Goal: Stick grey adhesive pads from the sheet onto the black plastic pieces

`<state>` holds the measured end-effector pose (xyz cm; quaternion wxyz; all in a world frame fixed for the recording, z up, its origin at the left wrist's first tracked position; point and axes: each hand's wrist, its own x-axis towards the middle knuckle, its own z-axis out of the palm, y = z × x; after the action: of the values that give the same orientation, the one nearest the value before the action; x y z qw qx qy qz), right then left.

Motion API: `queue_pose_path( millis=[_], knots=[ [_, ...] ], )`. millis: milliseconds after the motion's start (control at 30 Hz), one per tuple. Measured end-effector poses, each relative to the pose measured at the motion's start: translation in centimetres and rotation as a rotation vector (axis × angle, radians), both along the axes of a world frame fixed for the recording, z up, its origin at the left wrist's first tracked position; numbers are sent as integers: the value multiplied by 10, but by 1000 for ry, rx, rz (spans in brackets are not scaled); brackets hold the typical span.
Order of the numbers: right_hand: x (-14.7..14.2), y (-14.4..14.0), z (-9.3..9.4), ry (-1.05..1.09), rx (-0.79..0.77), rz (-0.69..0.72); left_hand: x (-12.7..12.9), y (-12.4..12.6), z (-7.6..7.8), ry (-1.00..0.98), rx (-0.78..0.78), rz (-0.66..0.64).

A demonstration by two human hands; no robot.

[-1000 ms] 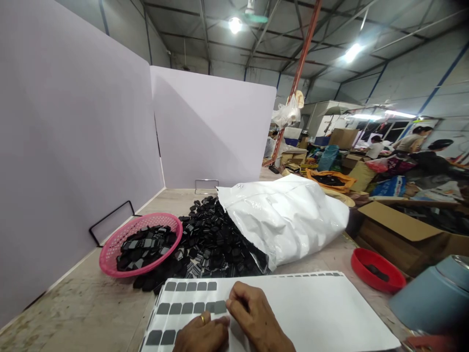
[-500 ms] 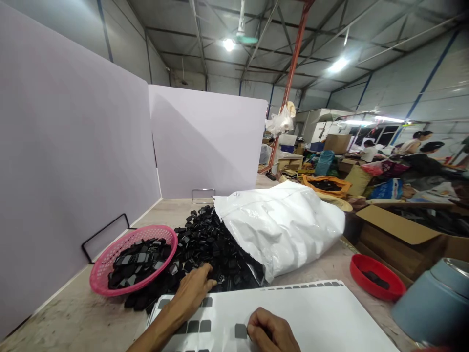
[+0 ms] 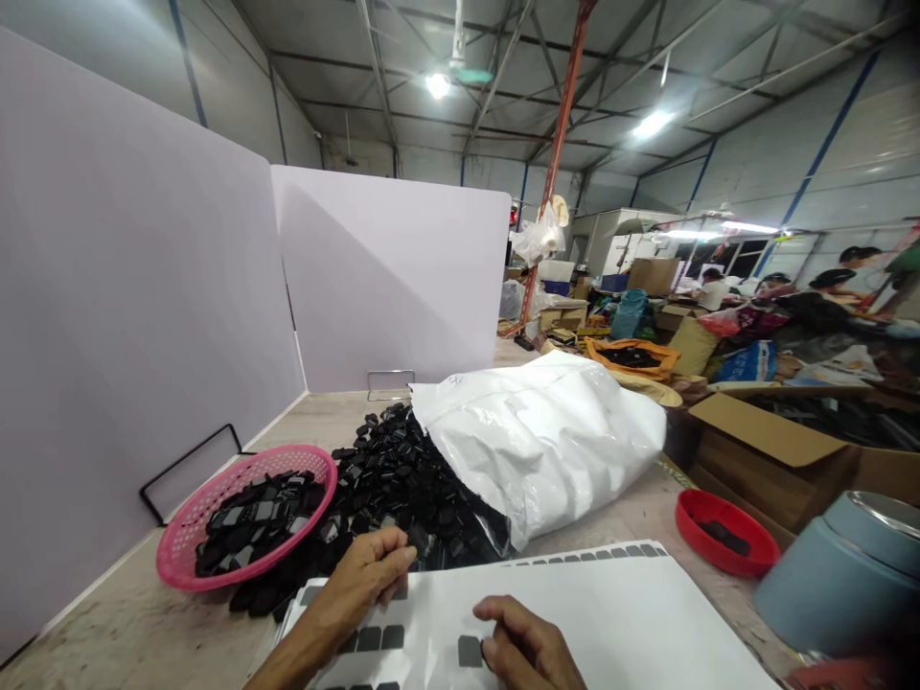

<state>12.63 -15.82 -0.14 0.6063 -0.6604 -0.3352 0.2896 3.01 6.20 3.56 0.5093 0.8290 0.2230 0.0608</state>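
Note:
My left hand (image 3: pixel 370 577) is over the upper left part of a white sheet (image 3: pixel 604 604), beside a heap of small black pieces (image 3: pixel 392 474). Its fingers are bent in against the thumb; what they hold, if anything, is hidden. Lower on the sheet is my right hand (image 3: pixel 532 644), its index finger stretched out apart from the thumb. The thumb is at the edge of a single dark grey rounded patch (image 3: pixel 470 652) on the sheet. Rows of similar dark patches (image 3: pixel 369 639) lie near my left wrist.
A pink basket (image 3: pixel 331 479) of black pieces stands left of the heap. Behind the sheet lies a white plastic bag (image 3: pixel 546 441). At right are a red dish (image 3: pixel 766 561), a blue-grey flask (image 3: pixel 826 575) and a cardboard box (image 3: pixel 769 431). White panels (image 3: pixel 395 278) stand behind.
My left hand has drawn back a little from the heap, and its fingers have curled in. My right index finger has lifted away from the thumb. The view has shifted slightly right.

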Motion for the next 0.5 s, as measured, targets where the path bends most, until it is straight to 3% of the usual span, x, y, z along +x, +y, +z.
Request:
queue_pose_path(
  millis=[100,167,367,500],
  knots=[
    [-6,5,6,76,89,30,-7,-22,-3,-72,-374,1],
    [-11,9,9,68,105,57,-10,-36,-10,-113,-538,-12],
    [-19,14,2,132,149,208,-15,-62,-23,-269,-740,-141],
    [-20,10,-1,331,192,282,-17,-71,-22,-273,-851,-59]
  ],
)
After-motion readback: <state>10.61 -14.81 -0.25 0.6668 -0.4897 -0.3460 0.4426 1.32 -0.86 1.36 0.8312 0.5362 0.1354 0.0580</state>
